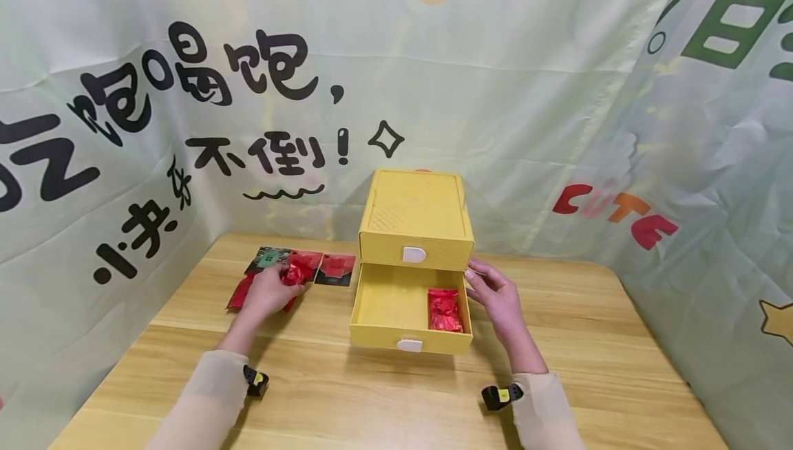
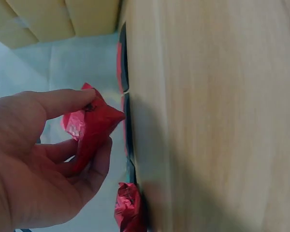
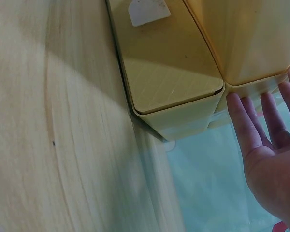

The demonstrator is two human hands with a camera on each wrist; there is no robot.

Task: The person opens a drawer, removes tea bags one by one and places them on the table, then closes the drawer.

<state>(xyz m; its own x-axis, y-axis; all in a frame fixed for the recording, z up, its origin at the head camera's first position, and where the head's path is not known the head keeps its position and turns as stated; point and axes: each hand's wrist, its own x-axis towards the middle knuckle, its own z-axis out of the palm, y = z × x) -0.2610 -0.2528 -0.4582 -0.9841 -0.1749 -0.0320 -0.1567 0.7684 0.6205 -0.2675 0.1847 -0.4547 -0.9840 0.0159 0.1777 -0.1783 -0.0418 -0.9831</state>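
My left hand [image 1: 269, 292] pinches a red foil-wrapped packet [image 2: 99, 121] between thumb and fingers, at the left of the table. Another red packet [image 2: 128, 208] lies beside and partly under that hand. My right hand [image 1: 500, 301] has its fingers extended, fingertips at the side of the yellow drawer box [image 3: 256, 87]. In the head view, the box's pulled-out drawer [image 1: 387, 298] contains a red packet [image 1: 445, 310] in its right part. The drawer above is closed. A closed lower drawer [image 3: 174, 58] with a white handle shows in the right wrist view.
Flat red-and-black cards [image 1: 336, 270] lie in a row left of the box, some partly behind the left hand. The wooden table [image 1: 297, 395] meets a printed cloth backdrop [image 1: 508, 120] behind and at both sides. A black wrist camera [image 1: 500, 396] is strapped to each wrist.
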